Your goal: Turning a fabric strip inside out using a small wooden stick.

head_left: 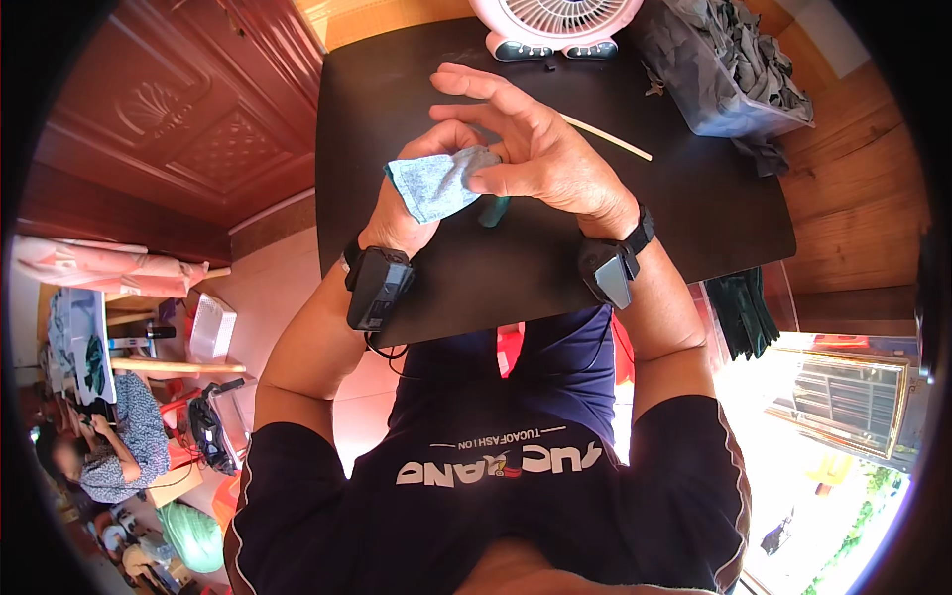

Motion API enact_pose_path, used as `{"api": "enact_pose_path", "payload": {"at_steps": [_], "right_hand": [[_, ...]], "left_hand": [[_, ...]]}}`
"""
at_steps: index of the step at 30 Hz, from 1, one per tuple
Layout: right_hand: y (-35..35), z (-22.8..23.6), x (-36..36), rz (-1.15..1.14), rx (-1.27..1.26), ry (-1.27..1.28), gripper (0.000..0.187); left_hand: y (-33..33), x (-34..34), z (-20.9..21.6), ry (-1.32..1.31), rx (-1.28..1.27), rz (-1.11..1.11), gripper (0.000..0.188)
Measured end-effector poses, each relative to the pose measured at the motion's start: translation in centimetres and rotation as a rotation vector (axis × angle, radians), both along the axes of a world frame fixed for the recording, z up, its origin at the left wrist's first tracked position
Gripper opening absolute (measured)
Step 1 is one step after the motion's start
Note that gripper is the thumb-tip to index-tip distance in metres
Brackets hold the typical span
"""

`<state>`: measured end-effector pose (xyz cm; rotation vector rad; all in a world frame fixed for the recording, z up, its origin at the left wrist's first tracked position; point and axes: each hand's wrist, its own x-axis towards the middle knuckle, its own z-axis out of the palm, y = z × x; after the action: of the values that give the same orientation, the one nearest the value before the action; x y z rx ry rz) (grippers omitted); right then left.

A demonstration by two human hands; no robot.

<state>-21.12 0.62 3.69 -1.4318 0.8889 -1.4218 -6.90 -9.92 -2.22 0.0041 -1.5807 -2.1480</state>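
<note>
Black table (496,293) spans the frame's upper centre. Above it, the right hand (550,159) pinches the cloth (431,186), other fingers spread; the left hand (395,220) backs it, presumably for steadiness, its grip hidden.

A pale blue-grey fabric piece (433,184) hides part of the left grip (397,224). Most of a small dark green object (493,212) is lost beneath the right grip (550,154), so its kind cannot be told. That hand also covers one end of a thin cream-coloured stick (617,141). The top edge crops a round pink-and-white fan (570,14). A seated co-worker's face (69,456) is blurred.
</note>
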Motion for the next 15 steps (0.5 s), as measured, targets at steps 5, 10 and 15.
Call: {"api": "enact_pose_path", "payload": {"at_steps": [5, 10, 15], "right_hand": [[-0.4, -0.8, 0.0, 0.061, 0.007, -0.161, 0.077], [-0.7, -1.1, 0.3, 0.032, -0.093, -0.1, 0.077], [-0.7, -0.9, 0.7, -0.052, -0.043, -0.058, 0.071]], "left_hand": [[1.8, -1.0, 1.0, 0.039, 0.267, 0.051, 0.041], [1.1, -0.3, 0.7, 0.048, 0.176, 0.03, 0.039], [0.5, 0.3, 0.4, 0.028, -0.187, 0.261, 0.031]]}}
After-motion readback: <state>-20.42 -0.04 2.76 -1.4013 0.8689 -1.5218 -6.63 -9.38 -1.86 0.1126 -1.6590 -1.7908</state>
